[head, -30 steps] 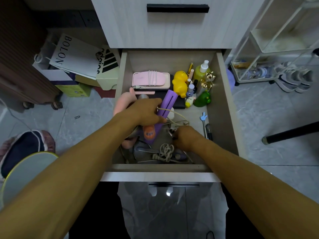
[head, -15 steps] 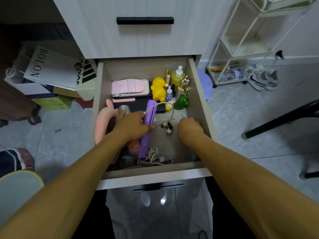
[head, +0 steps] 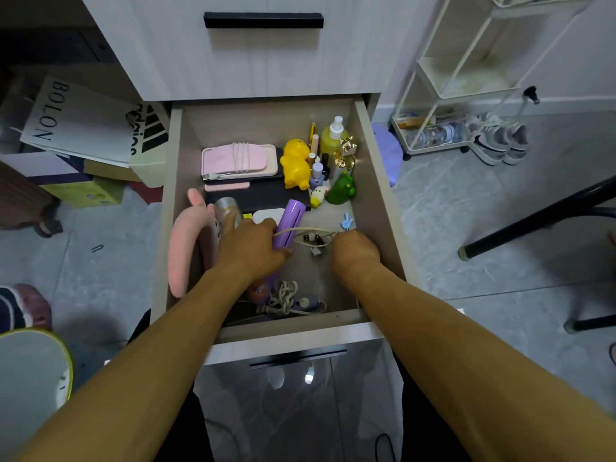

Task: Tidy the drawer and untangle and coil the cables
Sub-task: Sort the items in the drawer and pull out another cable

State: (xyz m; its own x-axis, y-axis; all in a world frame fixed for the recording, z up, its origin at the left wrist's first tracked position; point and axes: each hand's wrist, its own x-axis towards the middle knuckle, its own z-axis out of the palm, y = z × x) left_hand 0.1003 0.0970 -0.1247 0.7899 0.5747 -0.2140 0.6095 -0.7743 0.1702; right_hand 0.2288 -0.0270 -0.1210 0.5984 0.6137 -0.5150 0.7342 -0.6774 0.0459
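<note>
Currently left hand (head: 253,251) and right hand (head: 355,250), fingers curled, each pinch an end of a beige cable (head: 305,231) strung taut over the purple tube (head: 287,231) mid-drawer, another knotted cable (head: 283,295) near the open drawer (head: 380,201) front, grey tile floor (head: 466,228) around.

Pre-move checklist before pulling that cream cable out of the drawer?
1. Left hand holds one cable end: ok.
2. Right hand holds the other end: ok.
3. Cable free of the purple tube: not ok, it crosses it.
4. Cable clear of the small clips: cannot tell.
5. Knotted cable bundle at the drawer front coiled: not ok.
</note>
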